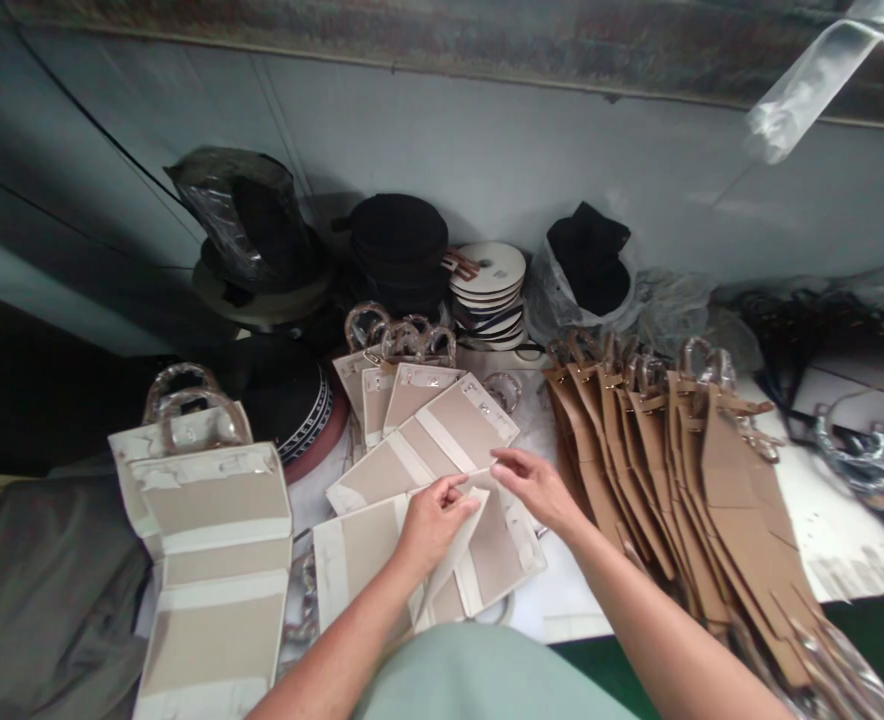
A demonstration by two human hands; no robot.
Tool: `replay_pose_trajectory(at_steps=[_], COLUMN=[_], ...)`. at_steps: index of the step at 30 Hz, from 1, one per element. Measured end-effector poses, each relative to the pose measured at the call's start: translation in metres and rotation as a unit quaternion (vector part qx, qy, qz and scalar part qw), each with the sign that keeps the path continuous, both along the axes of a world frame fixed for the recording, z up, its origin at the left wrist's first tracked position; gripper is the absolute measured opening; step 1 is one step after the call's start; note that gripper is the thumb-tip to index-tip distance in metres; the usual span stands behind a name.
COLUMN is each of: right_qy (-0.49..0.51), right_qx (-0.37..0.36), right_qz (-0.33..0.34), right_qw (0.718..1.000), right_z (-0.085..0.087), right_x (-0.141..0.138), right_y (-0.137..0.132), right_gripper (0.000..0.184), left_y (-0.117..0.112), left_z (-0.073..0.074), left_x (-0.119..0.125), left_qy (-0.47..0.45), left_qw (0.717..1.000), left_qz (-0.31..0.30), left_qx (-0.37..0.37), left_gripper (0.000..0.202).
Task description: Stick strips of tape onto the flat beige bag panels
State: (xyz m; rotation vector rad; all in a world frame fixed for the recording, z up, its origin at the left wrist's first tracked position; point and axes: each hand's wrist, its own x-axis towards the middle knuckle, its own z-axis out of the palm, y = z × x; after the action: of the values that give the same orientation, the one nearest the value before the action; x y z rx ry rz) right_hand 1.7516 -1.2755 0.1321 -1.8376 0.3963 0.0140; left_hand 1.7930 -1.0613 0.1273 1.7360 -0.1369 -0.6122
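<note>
My left hand (433, 520) is pinched on the upper edge of a flat beige bag panel (359, 555) with white trim that lies in front of me. My right hand (536, 487) is just to its right, fingers curled on the same panel's flap near the top edge. A second flat beige panel (431, 445) lies directly behind both hands. More beige panels with clear plastic ring handles (401, 345) are stacked behind that.
A pile of beige bag pieces with a clear handle (213, 560) sits at left. A fanned row of brown panels (682, 480) runs along the right. Black spools, white discs (491, 275) and bagged black items stand against the grey wall.
</note>
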Motion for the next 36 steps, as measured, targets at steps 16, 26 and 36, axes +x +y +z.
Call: replay_pose_trajectory(at_steps=[16, 26, 36], right_qy=[0.014, -0.160, -0.152], right_qx=[0.007, -0.362, -0.386], right_qz=[0.045, 0.295, 0.301], right_qw=[0.999, 0.870, 0.859], right_z=[0.031, 0.067, 0.049], right_x=[-0.011, 0.015, 0.025], right_y=[0.042, 0.024, 0.030], right_gripper=[0.025, 0.011, 0.009], left_y=[0.026, 0.017, 0.012], left_z=[0.027, 0.020, 0.019], left_x=[-0.006, 0.000, 0.003], left_qy=[-0.155, -0.187, -0.306], left_qw=[0.984, 0.970, 0.911], left_qz=[-0.069, -0.122, -0.186], left_qx=[0.048, 0.096, 0.202], left_gripper=[0.007, 0.021, 0.018])
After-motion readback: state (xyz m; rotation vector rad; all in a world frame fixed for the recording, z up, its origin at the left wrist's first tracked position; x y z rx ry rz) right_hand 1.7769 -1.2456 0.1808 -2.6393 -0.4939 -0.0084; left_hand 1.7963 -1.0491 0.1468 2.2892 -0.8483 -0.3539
